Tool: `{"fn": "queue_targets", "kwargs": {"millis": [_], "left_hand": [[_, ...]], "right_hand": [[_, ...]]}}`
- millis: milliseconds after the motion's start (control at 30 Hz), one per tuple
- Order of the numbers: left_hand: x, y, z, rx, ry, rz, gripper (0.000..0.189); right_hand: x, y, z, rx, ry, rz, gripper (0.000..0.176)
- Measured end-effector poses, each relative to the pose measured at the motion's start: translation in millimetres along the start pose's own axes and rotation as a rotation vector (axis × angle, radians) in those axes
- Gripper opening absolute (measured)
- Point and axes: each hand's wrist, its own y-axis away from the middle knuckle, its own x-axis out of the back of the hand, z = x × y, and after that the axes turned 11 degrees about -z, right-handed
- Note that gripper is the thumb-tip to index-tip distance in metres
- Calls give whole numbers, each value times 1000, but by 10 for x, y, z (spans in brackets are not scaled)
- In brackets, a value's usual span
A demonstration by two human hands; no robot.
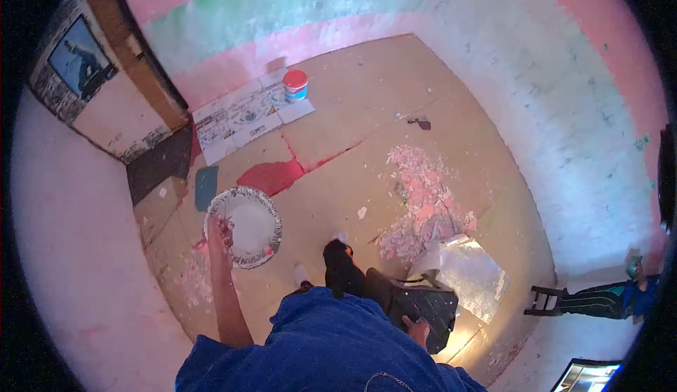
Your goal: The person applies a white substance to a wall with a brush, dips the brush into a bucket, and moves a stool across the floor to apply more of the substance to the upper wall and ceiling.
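Note:
My left arm reaches down to a large round basin [276, 216] with a black-and-white patterned rim and whitish contents. My left hand [224, 233] is closed over the basin's left rim, its fingers partly hidden. At my right side is a black stool [437, 304] with a flat dark face. My right hand [417, 330] is closed on the stool's near edge. My foot in dark clothing [338, 254] stands between the basin and the stool.
Pink and white paint scrapings [423, 209] lie in a heap ahead right, beside a shiny silvery sheet [476, 279]. A red-lidded bucket [295, 85] stands on printed cardboard [243, 117] by the wall. A red patch [271, 176] marks the floor. Another person [599, 299] is at far right.

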Motion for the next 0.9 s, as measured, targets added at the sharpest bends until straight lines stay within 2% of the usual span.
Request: {"fn": "queue_targets", "kwargs": {"millis": [67, 100, 133, 167, 200, 267, 333, 400, 467, 500, 533, 567, 600, 633, 667, 733, 833, 900], "left_hand": [[-222, -403, 95, -45, -48, -85, 27], [-357, -587, 110, -50, -52, -83, 27], [-502, -768, 135, -65, -51, 27, 28], [-659, -984, 190, -88, -47, 135, 29], [-768, -1194, 237, -105, -52, 131, 29], [-949, -1546, 344, 3, -52, 11, 31], [-1236, -1867, 440, -14, -62, -17, 32], [-1518, -2139, 511, -22, -58, -34, 33], [-1827, -2450, 589, 6, -205, -70, 32], [-1992, -2637, 596, 43, -132, 30, 33], [-2173, -2774, 576, 58, -121, 36, 33], [-2460, -2825, 647, -7, -166, 81, 33], [-2646, -2917, 677, -70, -221, 124, 34], [-2561, -3175, 627, 42, -204, -66, 36], [-2723, -3347, 628, 56, -210, -67, 36], [-3106, -3690, 632, 30, -193, 64, 37], [-3257, -4364, 502, 56, -206, -28, 38], [-3411, -4820, 507, 121, -159, -38, 39]], "right_hand": [[-149, -345, -118, -28, 248, -172, 72], [-222, -487, -158, -23, 245, -175, 72], [-391, -652, -93, -38, 248, -161, 72], [-537, -878, -98, -47, 248, -144, 72], [-543, -1054, -291, -59, 246, -124, 73], [-459, -1326, -562, -95, 181, -179, 73], [-244, -1491, -865, -148, 133, -225, 74], [-39, -1713, -1224, -260, -8, -380, 75], [115, -2042, -1545, -282, 112, -385, 75], [154, -2242, -1662, -298, 222, -392, 75], [161, -2409, -1764, -153, 198, -250, 74], [191, -2546, -1818, -9, 176, -114, 74], [346, -2718, -1976, -102, 213, -261, 76], [455, -2953, -2202, -194, 240, -410, 78], [573, -3074, -2469, -207, 242, -416, 78], [843, -3298, -2950, -177, 184, -215, 68], [1033, -3869, -3392, -135, 205, -115, 69], [1206, -4282, -3736, -133, 265, -127, 69]]}}
